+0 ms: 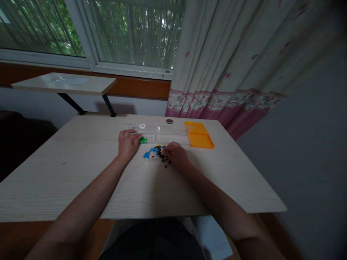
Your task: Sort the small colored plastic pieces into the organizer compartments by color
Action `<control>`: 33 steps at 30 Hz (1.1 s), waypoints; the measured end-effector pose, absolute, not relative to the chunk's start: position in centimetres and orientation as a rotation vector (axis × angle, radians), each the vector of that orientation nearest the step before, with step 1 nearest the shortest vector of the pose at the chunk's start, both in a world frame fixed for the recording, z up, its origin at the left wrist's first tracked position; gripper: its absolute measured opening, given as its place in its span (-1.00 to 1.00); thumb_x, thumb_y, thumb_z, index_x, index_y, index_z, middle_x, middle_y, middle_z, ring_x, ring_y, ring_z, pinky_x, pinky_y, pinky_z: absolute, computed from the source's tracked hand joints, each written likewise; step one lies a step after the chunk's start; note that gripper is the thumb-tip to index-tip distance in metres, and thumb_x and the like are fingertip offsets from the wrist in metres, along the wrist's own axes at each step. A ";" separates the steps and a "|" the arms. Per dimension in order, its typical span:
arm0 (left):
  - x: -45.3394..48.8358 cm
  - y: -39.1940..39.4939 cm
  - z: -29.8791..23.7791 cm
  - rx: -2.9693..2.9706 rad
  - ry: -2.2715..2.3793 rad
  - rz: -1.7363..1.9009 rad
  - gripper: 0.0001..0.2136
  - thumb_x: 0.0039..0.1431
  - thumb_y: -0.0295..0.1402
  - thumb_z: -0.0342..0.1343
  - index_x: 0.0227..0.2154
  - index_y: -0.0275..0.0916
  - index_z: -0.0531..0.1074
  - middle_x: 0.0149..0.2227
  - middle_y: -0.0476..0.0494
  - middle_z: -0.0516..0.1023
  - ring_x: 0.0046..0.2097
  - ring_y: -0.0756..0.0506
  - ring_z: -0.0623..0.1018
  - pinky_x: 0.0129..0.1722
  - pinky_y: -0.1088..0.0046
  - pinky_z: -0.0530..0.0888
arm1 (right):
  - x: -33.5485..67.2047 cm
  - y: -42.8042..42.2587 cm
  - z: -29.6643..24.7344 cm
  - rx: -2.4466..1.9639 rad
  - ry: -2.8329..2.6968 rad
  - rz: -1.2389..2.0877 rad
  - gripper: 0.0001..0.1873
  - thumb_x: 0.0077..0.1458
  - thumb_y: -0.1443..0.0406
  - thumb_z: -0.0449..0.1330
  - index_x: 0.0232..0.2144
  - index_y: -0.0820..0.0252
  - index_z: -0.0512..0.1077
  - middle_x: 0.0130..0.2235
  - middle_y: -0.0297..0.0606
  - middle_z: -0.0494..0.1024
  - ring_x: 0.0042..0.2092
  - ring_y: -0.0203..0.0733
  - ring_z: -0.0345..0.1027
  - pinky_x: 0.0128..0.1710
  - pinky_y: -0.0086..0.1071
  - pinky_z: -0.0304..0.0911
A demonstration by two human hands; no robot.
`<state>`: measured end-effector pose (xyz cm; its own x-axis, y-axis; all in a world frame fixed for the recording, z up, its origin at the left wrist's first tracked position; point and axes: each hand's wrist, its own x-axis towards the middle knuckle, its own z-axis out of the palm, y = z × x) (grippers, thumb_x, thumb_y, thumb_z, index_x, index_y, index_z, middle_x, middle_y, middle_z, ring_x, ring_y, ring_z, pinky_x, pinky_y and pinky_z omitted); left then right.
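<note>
A clear plastic compartment box point(164, 138) lies on the table. My left hand point(128, 143) is at its left end, fingers curled over the edge and the near left compartment. Small green pieces point(143, 140) are in that compartment. In front of the box is a loose pile of tiny pieces, with blue pieces point(146, 154) on the left and dark pieces point(160, 153) on the right. A few yellow ones show at the back of the pile. My right hand point(176, 153) reaches into the pile's right side, fingertips pinched together; what they hold is too small to name.
An orange plastic tray or lid point(200, 135) sits at the box's right end. A round hole cover point(169, 121) is near the table's back edge. At the back left stands a small raised shelf point(94, 83) on black legs. A curtain point(217, 72) hangs behind the table.
</note>
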<state>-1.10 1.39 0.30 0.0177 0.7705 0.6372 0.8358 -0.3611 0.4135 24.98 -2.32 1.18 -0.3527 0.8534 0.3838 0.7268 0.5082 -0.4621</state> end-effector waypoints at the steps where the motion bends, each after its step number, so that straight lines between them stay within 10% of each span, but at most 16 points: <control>1: -1.1 1.5 0.1 -2.187 -1.738 -1.266 -0.77 0.26 -0.23 0.06 -0.18 -0.10 0.60 -0.08 -0.18 0.50 0.02 -0.25 0.34 0.07 0.08 0.31 | 24.9 -2.3 1.1 -1.280 -2.169 0.289 -0.89 0.15 0.31 0.20 -0.35 0.17 0.54 -0.27 -0.23 0.52 -0.19 -0.20 0.35 -0.13 -0.36 0.22; 17: 2.3 -1.9 2.4 -2.678 -1.201 -1.184 -0.74 0.29 -0.28 0.03 -0.03 -0.10 0.50 -0.13 -0.15 0.53 -0.04 -0.15 0.39 0.04 0.21 0.32 | 24.4 -2.7 2.0 -1.167 -1.750 0.888 -0.73 0.05 0.09 0.23 -0.43 0.18 0.54 -0.40 -0.30 0.51 -0.33 -0.27 0.34 -0.30 -0.40 0.22; 22: 3.8 -3.2 2.8 -2.779 -1.038 -1.133 -0.67 0.26 -0.21 0.08 0.06 -0.07 0.42 -0.14 -0.12 0.55 -0.06 -0.14 0.42 0.02 0.24 0.33 | 23.5 -3.5 1.7 -1.070 -1.473 1.454 -0.66 0.00 0.03 0.25 -0.37 0.19 0.50 -0.66 -0.51 0.26 -0.65 -0.44 0.01 -0.65 -0.50 -0.08; 33: 3.5 -3.3 2.7 -2.804 -1.026 -1.223 -0.74 0.28 -0.20 0.06 -0.06 -0.11 0.51 -0.21 -0.11 0.60 -0.14 -0.11 0.48 -0.07 0.29 0.41 | 23.0 -4.4 2.6 -0.914 -1.190 1.814 -0.60 -0.13 0.04 0.35 -0.37 0.22 0.43 -0.66 -0.56 0.19 -0.65 -0.48 -0.06 -0.70 -0.53 -0.21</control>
